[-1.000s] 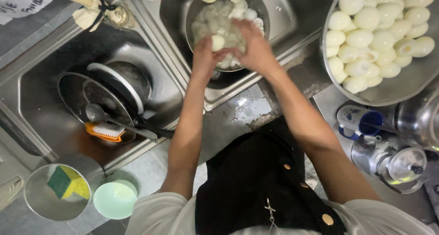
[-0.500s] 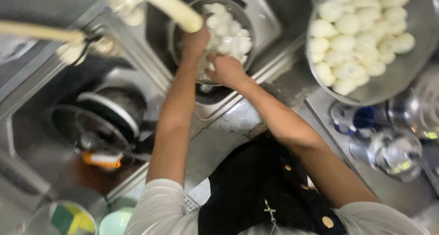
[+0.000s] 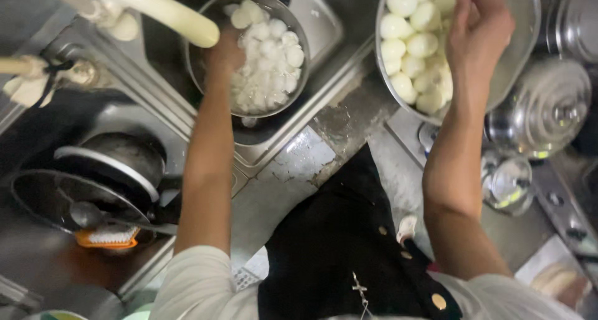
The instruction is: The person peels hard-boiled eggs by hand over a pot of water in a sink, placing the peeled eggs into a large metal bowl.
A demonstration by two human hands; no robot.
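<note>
Right hand (image 3: 476,27) has swung away from the sink pot (image 3: 208,37) and now hangs over the big bowl (image 3: 520,58) of peeled eggs (image 3: 411,46), its grip curled, contents hidden. Left hand (image 3: 225,55) stays dipped among the pot's eggs (image 3: 268,52), grip unreadable.

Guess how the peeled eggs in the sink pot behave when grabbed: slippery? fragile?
Peeled eggs look wet and glossy in the pot by the left hand, so probably slippery. Rounded, so apt to roll. Soft-looking whites may dent if squeezed.

White peeled eggs (image 3: 265,52) in pot (image 3: 293,102), heaped in bowl (image 3: 517,58)
</note>
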